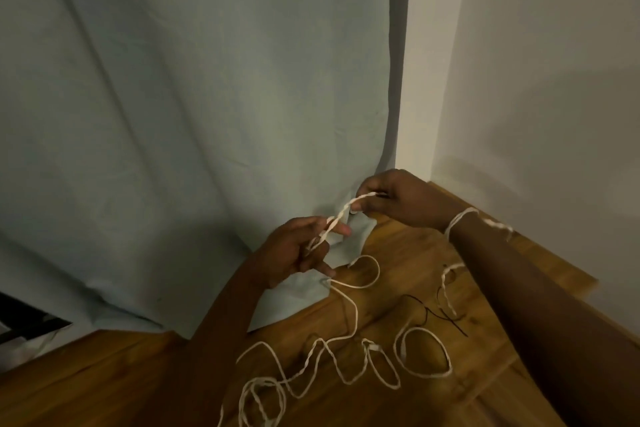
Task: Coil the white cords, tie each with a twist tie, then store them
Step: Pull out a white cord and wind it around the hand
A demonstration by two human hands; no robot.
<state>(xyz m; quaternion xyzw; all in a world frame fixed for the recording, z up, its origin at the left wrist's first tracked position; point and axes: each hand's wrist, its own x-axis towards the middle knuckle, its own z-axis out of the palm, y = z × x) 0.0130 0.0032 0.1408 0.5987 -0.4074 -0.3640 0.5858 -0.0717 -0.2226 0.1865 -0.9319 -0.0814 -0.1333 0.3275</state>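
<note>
left hand (294, 253): pinching white cord (337, 215)
right hand (398, 198): pinching the same cord, a bit higher
floor (138, 374): loose loops below both hands
curtain (207, 97): hem right behind them

A pale blue curtain (194, 114) hangs behind the hands, reaching the wooden floor (104, 378) below them; a white wall (536, 62) stands right.
</note>
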